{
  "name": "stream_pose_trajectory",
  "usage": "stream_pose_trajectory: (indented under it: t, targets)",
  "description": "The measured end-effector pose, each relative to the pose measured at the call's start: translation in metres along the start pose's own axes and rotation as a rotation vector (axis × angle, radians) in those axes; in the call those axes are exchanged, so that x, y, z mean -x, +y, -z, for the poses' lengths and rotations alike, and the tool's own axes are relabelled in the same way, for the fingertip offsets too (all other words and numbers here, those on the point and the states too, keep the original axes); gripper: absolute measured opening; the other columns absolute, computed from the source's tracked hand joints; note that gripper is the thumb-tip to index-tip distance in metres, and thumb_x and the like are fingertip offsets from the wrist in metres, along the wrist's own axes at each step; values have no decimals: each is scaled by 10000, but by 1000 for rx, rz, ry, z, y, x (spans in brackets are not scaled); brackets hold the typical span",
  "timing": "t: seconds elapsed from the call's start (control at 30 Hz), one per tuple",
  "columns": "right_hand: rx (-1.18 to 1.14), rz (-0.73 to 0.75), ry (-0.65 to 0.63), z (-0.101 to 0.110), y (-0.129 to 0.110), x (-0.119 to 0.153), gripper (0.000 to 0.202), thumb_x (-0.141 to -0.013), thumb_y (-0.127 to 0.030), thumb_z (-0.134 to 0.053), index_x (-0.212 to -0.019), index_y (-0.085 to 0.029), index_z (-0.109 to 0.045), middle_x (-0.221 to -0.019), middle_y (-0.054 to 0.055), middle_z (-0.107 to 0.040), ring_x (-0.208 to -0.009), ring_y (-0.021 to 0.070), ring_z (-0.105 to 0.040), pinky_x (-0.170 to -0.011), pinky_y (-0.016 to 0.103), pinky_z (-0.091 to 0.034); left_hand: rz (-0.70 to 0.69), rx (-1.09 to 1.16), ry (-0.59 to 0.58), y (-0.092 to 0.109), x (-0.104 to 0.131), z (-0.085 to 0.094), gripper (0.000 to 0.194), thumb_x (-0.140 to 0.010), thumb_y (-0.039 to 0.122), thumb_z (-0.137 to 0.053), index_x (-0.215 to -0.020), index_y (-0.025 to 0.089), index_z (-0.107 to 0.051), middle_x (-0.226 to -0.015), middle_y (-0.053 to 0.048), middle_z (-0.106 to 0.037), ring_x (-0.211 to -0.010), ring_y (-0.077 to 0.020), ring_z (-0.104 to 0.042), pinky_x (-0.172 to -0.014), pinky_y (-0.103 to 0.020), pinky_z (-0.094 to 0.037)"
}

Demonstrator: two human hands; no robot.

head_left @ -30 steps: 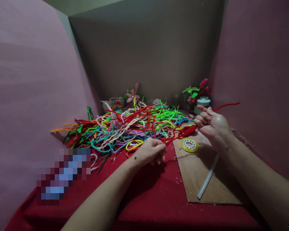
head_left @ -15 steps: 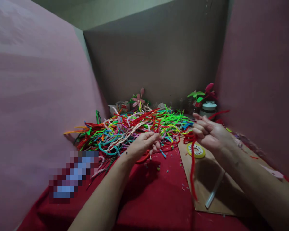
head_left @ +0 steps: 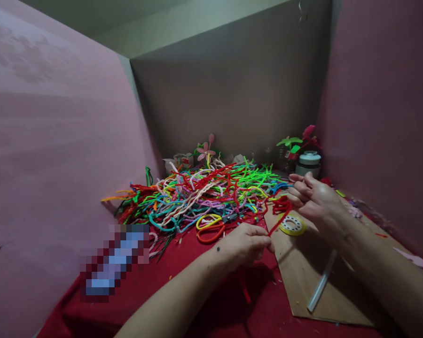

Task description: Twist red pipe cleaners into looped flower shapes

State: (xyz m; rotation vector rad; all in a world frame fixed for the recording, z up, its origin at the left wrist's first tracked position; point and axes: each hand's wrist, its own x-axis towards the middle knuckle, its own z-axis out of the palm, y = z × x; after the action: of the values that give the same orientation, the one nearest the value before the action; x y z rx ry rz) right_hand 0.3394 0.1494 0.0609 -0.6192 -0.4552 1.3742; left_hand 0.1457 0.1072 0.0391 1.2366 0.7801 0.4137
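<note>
A red pipe cleaner point(head_left: 281, 220) runs slantwise between my two hands. My left hand point(head_left: 248, 243) pinches it low over the red cloth, and a red end hangs below that hand. My right hand point(head_left: 312, 197) is closed on the upper part, above the board; the fingertips partly hide the grip. Just behind my left hand lie scissors point(head_left: 211, 227) with yellow and red handles, their blades pointing at the pile. Under the strand, a yellow-rimmed round roll point(head_left: 292, 226) rests on the brown board point(head_left: 296, 286).
A big tangled heap of coloured pipe cleaners point(head_left: 197, 192) spreads across the back. A translucent stick point(head_left: 322, 284) lies on the board. Behind stand a pale-lidded jar point(head_left: 309, 162) and fuzzy flowers point(head_left: 205, 151). Pink walls point(head_left: 56, 164) rise at both sides; red cloth point(head_left: 155, 300) covers the table.
My left hand has moved right and down from over the scissors and has taken hold of the red pipe cleaner, which was dangling from my right hand. The scissors are now uncovered.
</note>
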Motion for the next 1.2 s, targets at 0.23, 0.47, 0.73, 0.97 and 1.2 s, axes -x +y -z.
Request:
stream_pose_trajectory:
  t: [0.23, 0.47, 0.73, 0.97, 1.2]
  targets:
    - [-111, 137, 39, 12, -14, -16, 358, -925, -348, -274, -850, -135, -552, -504, -6, -497, -425, 104, -489, -430, 230, -457, -261, 140, 88, 2, -4, 12, 246, -744, 379, -559, -754, 134, -538, -398, 112, -242, -329, -18, -146, -354, -166, -158]
    - [305, -207, -304, -13, 36, 22, 103, -739, -190, -594, -810, -121, -620, -737, 58, -630, -561, 109, -560, -497, 216, -455, -309, 170, 139, -6, -12, 17, 289, -756, 436, -537, -785, 149, -521, -406, 86, -355, -300, -30, -231, -343, -166, -204]
    - [283, -83, -219, -1, 42, 14, 102, -718, -227, -609, -722, -126, -620, -579, 27, -615, -459, 79, -509, -412, 176, -357, -134, 34, -36, 1, -3, 21, 242, -769, 376, -547, -762, 135, -550, -404, 99, -280, -325, -23, -194, -347, -160, -203]
    - [117, -50, 43, -4, 29, 5, 173, -799, -99, -476, -674, -132, -591, -511, 9, -584, -412, 75, -524, -382, 163, -421, -592, 249, 187, 29, 9, 68, 237, -801, 343, -522, -820, 122, -603, -385, 95, -277, -317, -23, -198, -348, -155, -204]
    - [-14, -95, 8, -14, 46, 16, 145, -773, -33, -509, -724, -104, -627, -639, 59, -654, -561, 109, -624, -557, 193, -542, -604, -192, 330, 1, -21, 39, 536, -669, 211, -672, -1171, 207, -484, -624, 47, -514, -512, -56, -445, -487, -171, -350]
